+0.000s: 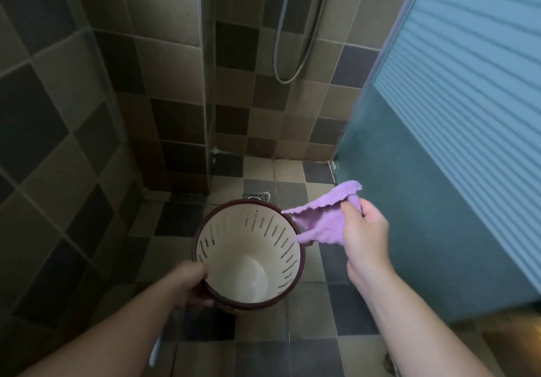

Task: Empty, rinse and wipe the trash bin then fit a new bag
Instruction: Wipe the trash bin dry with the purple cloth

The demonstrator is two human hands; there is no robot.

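A round trash bin [248,247] with a cream slotted inside and a dark red rim is held above the tiled floor, its mouth facing me. It is empty inside. My left hand [190,284] grips its rim at the lower left, thumb inside the bin. My right hand [363,236] is just right of the bin and pinches a purple cloth [319,218]. The cloth hangs spread out, and one corner touches the bin's right rim.
A floor drain [256,196] lies just beyond the bin. A shower hose [288,63] hangs on the tiled back wall. A glass partition edge [209,113] stands at centre, and a blue-green door [439,171] is close on the right.
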